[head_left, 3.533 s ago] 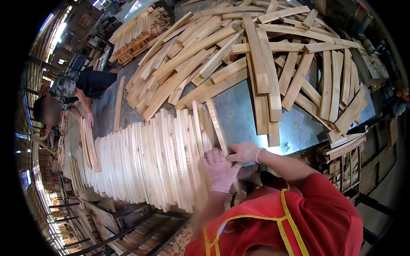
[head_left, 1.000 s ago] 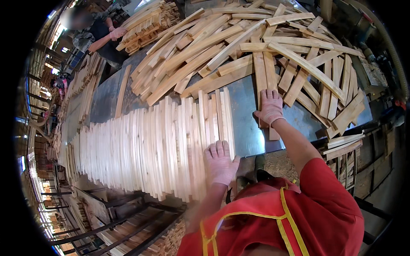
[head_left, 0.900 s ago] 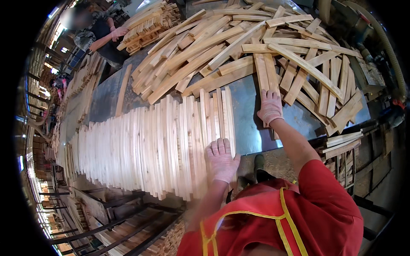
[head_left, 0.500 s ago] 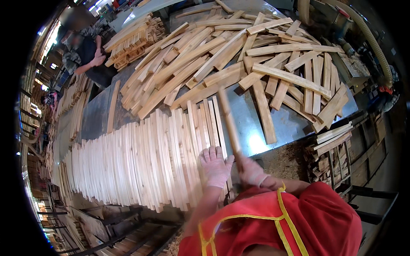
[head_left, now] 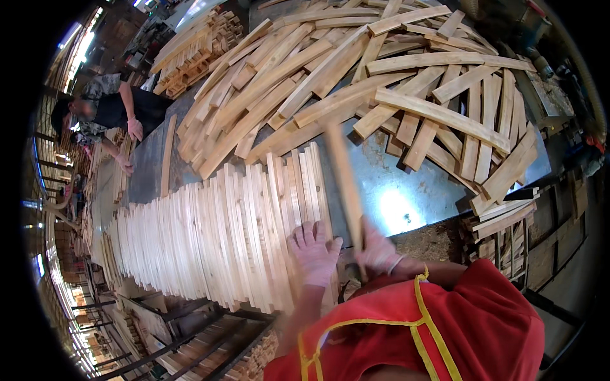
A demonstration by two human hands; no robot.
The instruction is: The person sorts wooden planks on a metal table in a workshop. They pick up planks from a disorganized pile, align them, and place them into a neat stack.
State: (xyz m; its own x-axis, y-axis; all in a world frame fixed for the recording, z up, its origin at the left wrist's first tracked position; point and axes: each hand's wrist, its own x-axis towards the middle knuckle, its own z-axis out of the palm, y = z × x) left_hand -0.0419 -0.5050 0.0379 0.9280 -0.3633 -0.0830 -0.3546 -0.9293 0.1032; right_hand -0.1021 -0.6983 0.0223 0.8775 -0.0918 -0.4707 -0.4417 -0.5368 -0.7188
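My left hand [head_left: 314,255], in a pale thin glove, lies with fingers spread on the right end of a long row of light wooden strips [head_left: 210,241] set side by side. Just to its right, my right hand [head_left: 379,249], gloved too, is wrapped round the lower part of a single wooden strip [head_left: 345,184]. This strip is slightly blurred and stands apart from the row, with its far end pointing away over the metal tabletop [head_left: 400,206].
A heap of loose wooden slats [head_left: 356,82] covers the far side of the table. A co-worker [head_left: 108,105] bends over the far left end, near a stack of boards [head_left: 190,57]. More wood sits on a rack [head_left: 505,235] at right.
The co-worker has bent lower, hands moving down toward the boards at the left. My left hand stays on the row, and my right still grips the strip; the view has shifted slightly.
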